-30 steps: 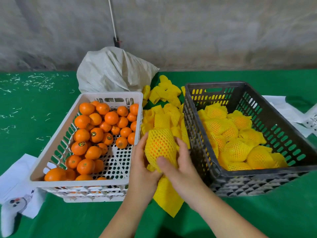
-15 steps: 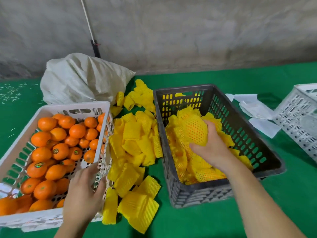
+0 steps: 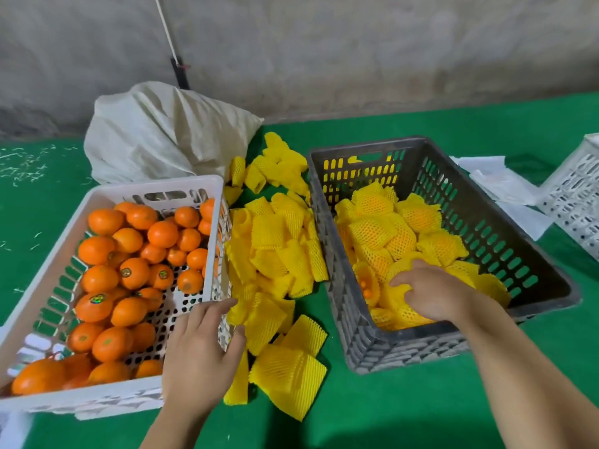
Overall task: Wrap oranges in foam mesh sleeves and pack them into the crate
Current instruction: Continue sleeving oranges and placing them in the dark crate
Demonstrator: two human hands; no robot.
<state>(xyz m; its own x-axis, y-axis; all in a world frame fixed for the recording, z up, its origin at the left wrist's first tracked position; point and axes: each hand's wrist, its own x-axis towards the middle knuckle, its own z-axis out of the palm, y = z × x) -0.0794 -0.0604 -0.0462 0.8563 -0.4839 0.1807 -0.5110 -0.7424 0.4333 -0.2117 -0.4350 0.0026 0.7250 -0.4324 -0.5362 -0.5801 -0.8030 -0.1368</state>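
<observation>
R hand point(image 3: 434, 291) presses a wrapped orange point(image 3: 400, 288) into the grey crate point(image 3: 353, 322) at 3 o'clock, fingers curled on it; its axis is hidden. L hand point(image 3: 197, 348) is relaxed, holds nothing, over the white crate's point(image 3: 48, 264) rim.

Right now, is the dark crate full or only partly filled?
Partly filled. Wrapped oranges cover the floor of the dark crate, but its slotted walls show bare well above them.
</observation>
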